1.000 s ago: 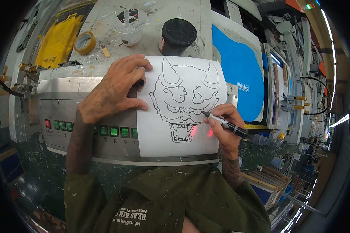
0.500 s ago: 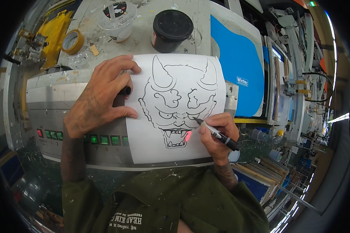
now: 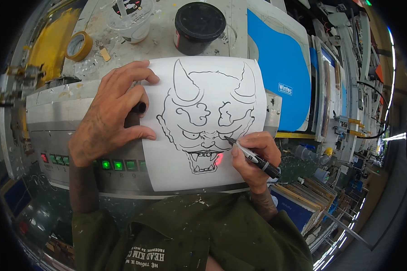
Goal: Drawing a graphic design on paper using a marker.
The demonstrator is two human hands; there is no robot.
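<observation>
A white sheet of paper [image 3: 165, 174] lies in front of me, bearing a black line drawing of a horned, fanged mask [image 3: 205, 162]. My right hand [image 3: 258, 156] grips a black-and-white marker [image 3: 253, 157], its tip at the eye on the drawing's right side. On the sheet's left edge rest the thumb and forefinger of my left hand [image 3: 101, 108]. A black marker cap [image 3: 141, 108] is tucked in that hand's curled fingers. A red glow shows through the paper beside the mouth.
Under the sheet is a metal panel with lit green buttons [image 3: 118, 165]. Beyond stand a black lidded tub [image 3: 200, 22], a clear plastic cup [image 3: 133, 27] and a yellow tape roll [image 3: 79, 46]. A blue sheet [image 3: 280, 72] lies to the right, wooden frames [image 3: 309, 198] below it.
The view has shifted slightly. My right hand keeps the marker tip at the same eye, with barely any movement. My left hand stays at the paper's edge with the cap.
</observation>
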